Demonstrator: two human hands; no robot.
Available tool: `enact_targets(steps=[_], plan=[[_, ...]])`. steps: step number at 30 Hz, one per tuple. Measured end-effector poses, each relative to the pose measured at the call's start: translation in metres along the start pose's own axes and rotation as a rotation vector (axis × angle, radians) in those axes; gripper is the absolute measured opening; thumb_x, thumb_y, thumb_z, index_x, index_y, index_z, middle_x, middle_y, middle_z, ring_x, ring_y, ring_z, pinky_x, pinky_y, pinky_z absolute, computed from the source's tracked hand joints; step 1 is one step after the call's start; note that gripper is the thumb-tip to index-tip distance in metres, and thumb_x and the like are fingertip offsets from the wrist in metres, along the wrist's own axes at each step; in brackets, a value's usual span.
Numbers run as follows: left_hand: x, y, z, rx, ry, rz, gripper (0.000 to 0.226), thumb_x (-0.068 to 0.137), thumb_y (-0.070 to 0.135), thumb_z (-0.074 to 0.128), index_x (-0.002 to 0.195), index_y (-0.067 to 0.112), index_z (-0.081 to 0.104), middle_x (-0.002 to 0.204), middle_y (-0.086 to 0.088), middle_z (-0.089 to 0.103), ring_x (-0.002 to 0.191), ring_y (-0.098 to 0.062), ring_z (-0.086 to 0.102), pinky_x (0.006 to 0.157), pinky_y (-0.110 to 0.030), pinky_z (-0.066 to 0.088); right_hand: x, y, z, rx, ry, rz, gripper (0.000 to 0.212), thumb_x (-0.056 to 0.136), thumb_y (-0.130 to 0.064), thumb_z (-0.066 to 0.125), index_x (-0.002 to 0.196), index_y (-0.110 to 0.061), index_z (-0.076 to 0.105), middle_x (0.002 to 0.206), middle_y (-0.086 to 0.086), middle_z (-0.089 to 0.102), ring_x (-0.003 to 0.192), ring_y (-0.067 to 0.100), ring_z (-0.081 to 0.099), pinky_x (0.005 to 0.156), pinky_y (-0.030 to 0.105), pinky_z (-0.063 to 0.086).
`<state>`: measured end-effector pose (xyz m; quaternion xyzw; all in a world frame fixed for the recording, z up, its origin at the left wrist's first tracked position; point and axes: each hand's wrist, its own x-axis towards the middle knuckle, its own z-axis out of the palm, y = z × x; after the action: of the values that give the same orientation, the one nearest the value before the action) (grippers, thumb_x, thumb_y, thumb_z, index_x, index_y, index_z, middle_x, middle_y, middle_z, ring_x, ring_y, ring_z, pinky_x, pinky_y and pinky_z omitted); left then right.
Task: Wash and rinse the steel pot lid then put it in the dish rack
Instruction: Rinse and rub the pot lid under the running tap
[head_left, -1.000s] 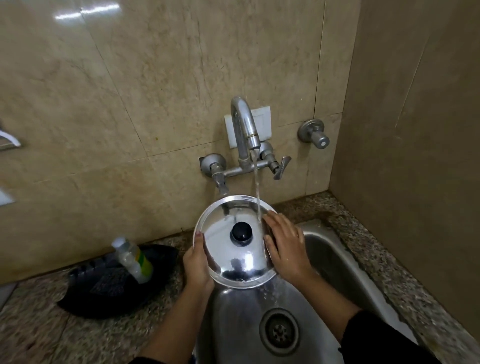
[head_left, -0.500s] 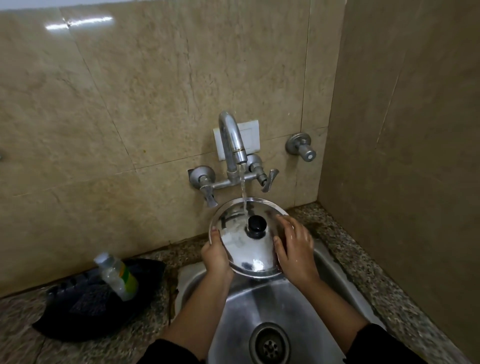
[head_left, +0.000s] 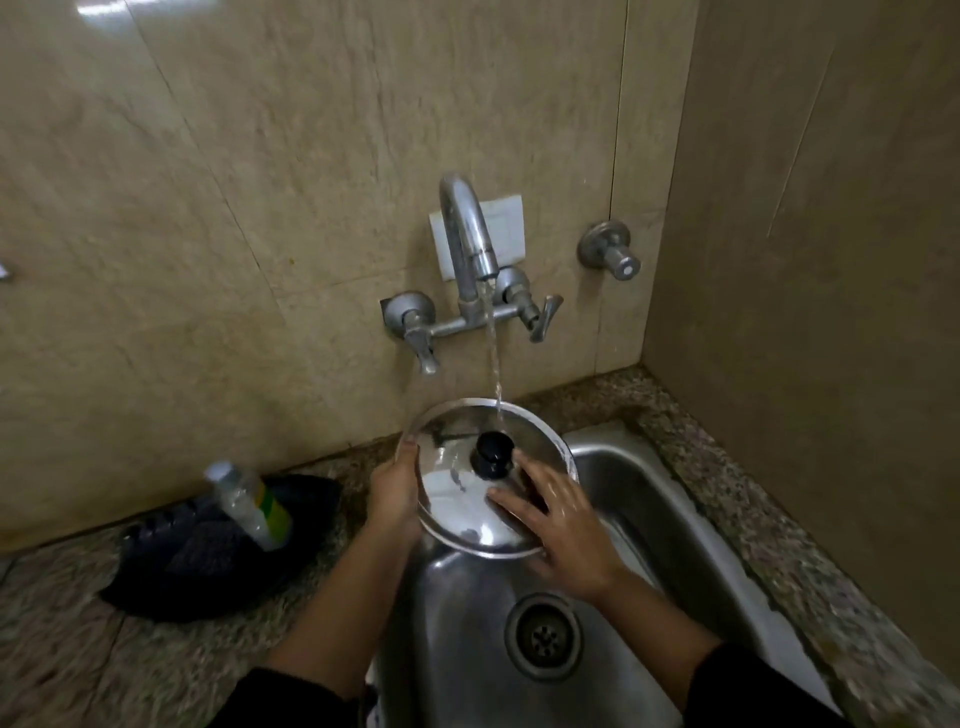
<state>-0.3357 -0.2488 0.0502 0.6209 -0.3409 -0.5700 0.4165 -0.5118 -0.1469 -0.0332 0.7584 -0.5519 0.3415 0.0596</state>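
Note:
The steel pot lid (head_left: 457, 499) with a black knob (head_left: 492, 454) is held tilted over the steel sink (head_left: 649, 499), top side facing me. Water from the wall tap (head_left: 465, 234) falls onto its far rim. My left hand (head_left: 395, 488) grips the lid's left edge. My right hand (head_left: 561, 525) lies flat on the lid's right side with fingers spread, just right of the knob. No dish rack shows in view.
A black tray (head_left: 171, 566) holding a clear bottle with a green-yellow label (head_left: 249, 499) sits on the granite counter (head_left: 78, 649) left of the sink. The drain (head_left: 543, 635) lies below the lid. A second valve (head_left: 610, 252) sticks out near the right corner wall.
My right hand has slid from the lid's right rim inward across its surface toward the knob. The left hand keeps its grip on the left edge. The water stream now lands nearer the far rim.

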Motion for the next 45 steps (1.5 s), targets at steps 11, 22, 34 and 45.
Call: enact_targets(steps=[11, 22, 34, 45], plan=[[0.003, -0.032, -0.042, -0.184, -0.093, -0.181, 0.034, 0.097, 0.038, 0.041, 0.071, 0.020, 0.054, 0.048, 0.005, 0.059, 0.052, -0.006, 0.051, 0.049, -0.022, 0.041, 0.101, -0.003, -0.030, 0.511, -0.006, 0.550, 0.031, 0.084, -0.037, 0.067, 0.100, -0.009, 0.070, 0.096, 0.009, 0.073, 0.092, 0.025, 0.068, 0.081, 0.044, 0.053], [-0.007, -0.018, -0.045, -0.295, -0.304, -0.014, 0.037, 0.095, 0.034, 0.047, 0.118, 0.009, 0.064, 0.101, -0.009, 0.075, 0.090, -0.021, 0.071, 0.078, -0.032, 0.057, 0.115, 0.025, -0.042, 1.104, -0.089, 0.810, 0.019, 0.080, -0.018, 0.073, 0.097, -0.010, 0.071, 0.091, 0.012, 0.072, 0.078, 0.023, 0.066, 0.077, 0.034, 0.052], [-0.030, -0.001, 0.043, -0.128, -0.401, 0.065, 0.018, 0.085, 0.011, 0.066, 0.102, 0.004, 0.069, 0.086, -0.012, 0.075, 0.072, -0.024, 0.072, 0.070, -0.035, 0.060, 0.077, 0.079, -0.072, 0.793, 0.217, 0.926, 0.009, 0.083, -0.023, 0.072, 0.086, -0.015, 0.068, 0.078, 0.002, 0.071, 0.071, 0.020, 0.066, 0.065, 0.028, 0.048], [-0.032, 0.025, 0.007, -0.011, -0.256, 0.159, 0.018, 0.082, 0.009, 0.069, 0.096, -0.002, 0.071, 0.088, -0.022, 0.072, 0.082, -0.037, 0.069, 0.086, -0.048, 0.055, 0.152, 0.049, -0.063, 0.315, 0.257, 0.724, 0.048, 0.087, -0.042, 0.063, 0.126, -0.016, 0.058, 0.110, 0.005, 0.056, 0.100, 0.022, 0.056, 0.083, 0.034, 0.048]])
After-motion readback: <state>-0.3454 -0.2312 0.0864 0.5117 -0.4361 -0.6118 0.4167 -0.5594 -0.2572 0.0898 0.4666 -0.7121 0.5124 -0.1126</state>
